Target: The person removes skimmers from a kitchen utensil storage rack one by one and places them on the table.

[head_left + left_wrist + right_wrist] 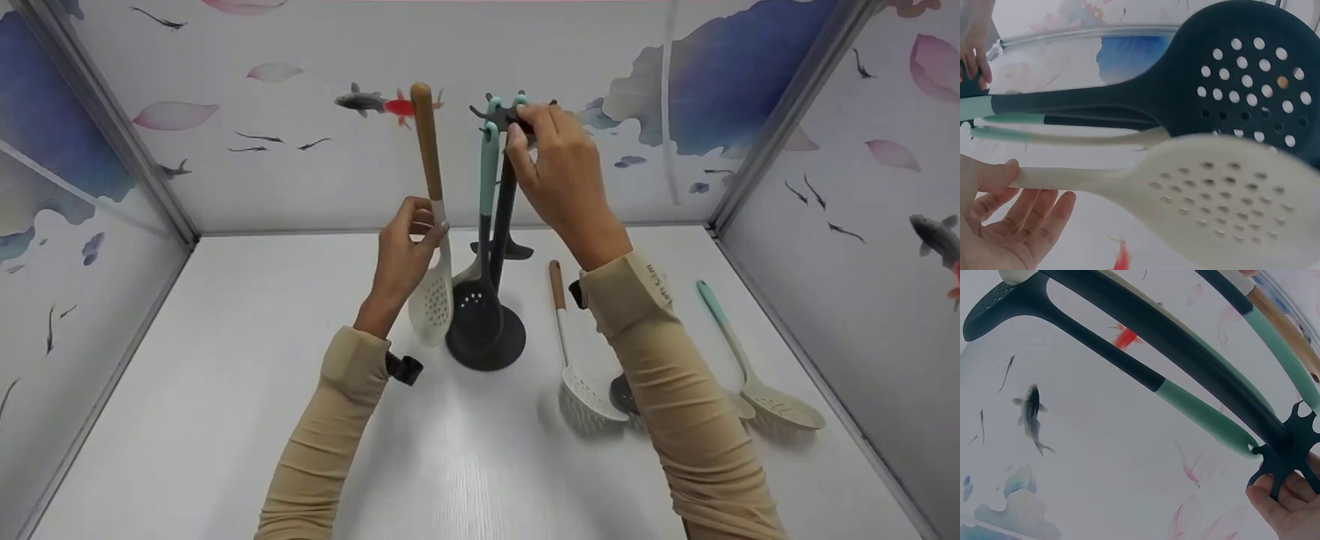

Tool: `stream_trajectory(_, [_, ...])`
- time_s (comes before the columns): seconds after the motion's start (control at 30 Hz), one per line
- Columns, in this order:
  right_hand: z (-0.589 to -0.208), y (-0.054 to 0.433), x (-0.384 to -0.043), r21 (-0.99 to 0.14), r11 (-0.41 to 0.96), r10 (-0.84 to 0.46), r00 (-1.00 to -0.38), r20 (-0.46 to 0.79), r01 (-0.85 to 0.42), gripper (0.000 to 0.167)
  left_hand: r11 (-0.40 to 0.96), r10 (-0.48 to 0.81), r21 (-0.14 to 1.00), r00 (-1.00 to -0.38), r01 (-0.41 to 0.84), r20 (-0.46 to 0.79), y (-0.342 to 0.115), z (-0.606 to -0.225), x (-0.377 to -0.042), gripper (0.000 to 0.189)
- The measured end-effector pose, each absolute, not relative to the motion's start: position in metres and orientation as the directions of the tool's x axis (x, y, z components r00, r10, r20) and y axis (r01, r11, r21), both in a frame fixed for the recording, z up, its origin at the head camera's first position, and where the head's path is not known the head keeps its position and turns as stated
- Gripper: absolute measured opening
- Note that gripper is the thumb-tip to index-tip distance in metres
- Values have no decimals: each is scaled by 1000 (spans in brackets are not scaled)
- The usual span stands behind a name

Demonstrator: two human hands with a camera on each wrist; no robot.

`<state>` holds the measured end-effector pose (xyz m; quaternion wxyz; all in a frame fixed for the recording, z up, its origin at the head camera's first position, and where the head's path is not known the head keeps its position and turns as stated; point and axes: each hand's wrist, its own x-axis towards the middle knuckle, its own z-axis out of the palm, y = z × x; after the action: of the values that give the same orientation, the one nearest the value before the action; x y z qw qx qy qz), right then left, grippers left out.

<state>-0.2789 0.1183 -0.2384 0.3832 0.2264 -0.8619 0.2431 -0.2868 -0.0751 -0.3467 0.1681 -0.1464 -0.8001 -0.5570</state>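
At nine o'clock from the dark utensil stand (513, 341), as the head view faced it, one white slotted spoon (431, 309) with a wooden handle (427, 146) was held off the table, just beside it. Long axis: near upright, wooden end between eleven and twelve, bowl at six. Left hand (403, 244): nearer to this spoon, thumb and fingers pinching its neck below the wood. Right hand (568, 161): at two o'clock from the left, its fingers and thumb gripping the stand's hooked top (504, 115). The relation that seemed to count: those hooks lay between three and four o'clock from the handle's tip, apart from it. Hanging: a dark slotted spoon (480, 326), overlapping the white bowl in the left wrist view; contact could not be told. At four o'clock from the stand lay another white slotted spoon (586, 395).
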Motion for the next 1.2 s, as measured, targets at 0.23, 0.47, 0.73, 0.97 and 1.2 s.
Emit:
stream_trajectory(0.23, [-241, 119, -279, -235, 795, -197, -604, 772, -560, 41, 387, 35, 843, -919, 374, 392, -102, -375, -288, 43])
stream_trajectory(0.47, [-244, 115, -279, -224, 806, -197, -604, 772, -548, 41, 404, 22, 891, -975, 209, 219, -124, -414, -291, 31])
stream_trajectory(0.73, [-244, 116, -280, -219, 810, -194, -602, 775, -544, 41, 452, 38, 891, -999, 45, 31, -136, -447, -297, 25])
stream_trajectory(0.97, [-244, 116, -282, -219, 805, -187, -586, 788, -551, 39, 527, 85, 850, -996, 18, -31, -140, -469, -299, 24])
stream_trajectory(1.2, [-242, 115, -282, -223, 801, -193, -592, 782, -556, 40, 612, 105, 782, -969, -114, -223, -140, -483, -301, 31])
